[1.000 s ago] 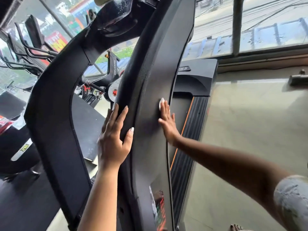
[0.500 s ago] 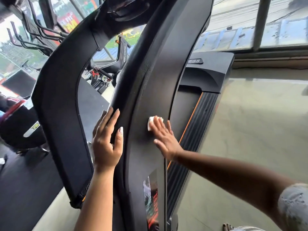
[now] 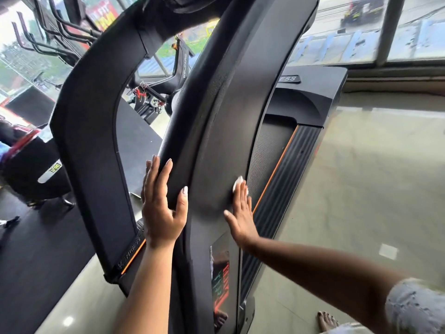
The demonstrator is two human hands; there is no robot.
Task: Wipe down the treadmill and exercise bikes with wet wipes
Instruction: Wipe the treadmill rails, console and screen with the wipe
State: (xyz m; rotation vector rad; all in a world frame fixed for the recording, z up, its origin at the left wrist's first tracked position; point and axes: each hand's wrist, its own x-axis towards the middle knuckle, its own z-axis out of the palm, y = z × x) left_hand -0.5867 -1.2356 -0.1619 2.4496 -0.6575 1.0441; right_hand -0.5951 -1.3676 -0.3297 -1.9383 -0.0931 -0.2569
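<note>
Pressing a wet wipe (image 3: pixel 237 183) against the treadmill upright (image 3: pixel 228 121), the right hand (image 3: pixel 241 214) lay flat, fingers together. The left hand (image 3: pixel 161 210) rested spread on the upright's left edge.

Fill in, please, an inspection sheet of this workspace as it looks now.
Surface: black treadmill upright, textured; no marks discernible.
Job's things: white wet wipe, held against the upright.
Clutter: nothing seen.
Grips: left grip rests open on the upright's edge; right grip presses the wipe with straight fingers.
Cables: nothing seen.
Surroundings: exercise bike behind, pale floor, windows.
</note>
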